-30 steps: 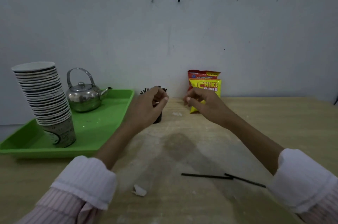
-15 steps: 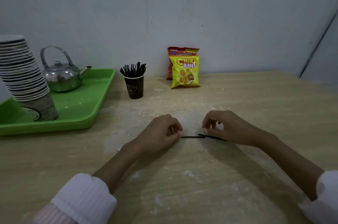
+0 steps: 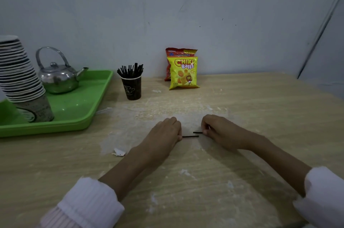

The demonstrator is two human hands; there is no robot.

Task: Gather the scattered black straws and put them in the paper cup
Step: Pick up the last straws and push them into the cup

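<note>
Pinching one loose straw (image 3: 190,136) in left hand (image 3: 163,137), another straw (image 3: 197,132) in right hand (image 3: 221,133); next, lift both to paper cup (image 3: 132,88).

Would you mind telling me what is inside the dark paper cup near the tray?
The dark paper cup holds a bunch of black straws, their tops fanning out above the rim. Their lower parts and the cup's bottom are hidden by its wall.

Since half a second ago the two straws have separated, right hand (image 3: 221,132) lifting its straw (image 3: 197,132) clear.
</note>
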